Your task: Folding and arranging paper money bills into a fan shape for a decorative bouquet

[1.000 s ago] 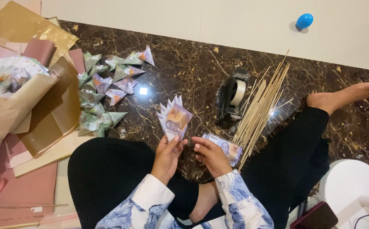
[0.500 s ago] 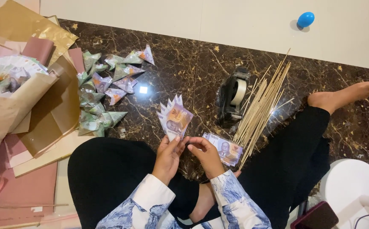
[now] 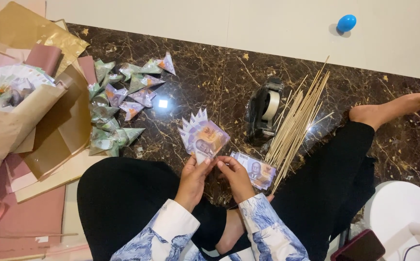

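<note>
Seen from the head camera, a person sits cross-legged on a dark marble floor (image 3: 210, 82), both hands raised close together over the lap. The left hand (image 3: 194, 176) pinches the lower end of a folded banknote fan (image 3: 203, 137), whose pointed tips spread upward and away from the body; the right hand (image 3: 235, 175) closes its fingertips on the same lower end, just beside the left. A flat stack of banknotes (image 3: 255, 169) lies on the floor touching the right hand's far side. A bundle of thin bamboo skewers (image 3: 298, 121) runs diagonally beside that stack, and a black tape dispenser (image 3: 265, 108) stands just left of the skewers. Further left, a pile of banknotes folded into cones (image 3: 119, 104) is scattered near sheets of brown and pink wrapping paper (image 3: 50, 125). A blue egg-shaped object (image 3: 346, 22) rests well apart on the pale floor.
</note>
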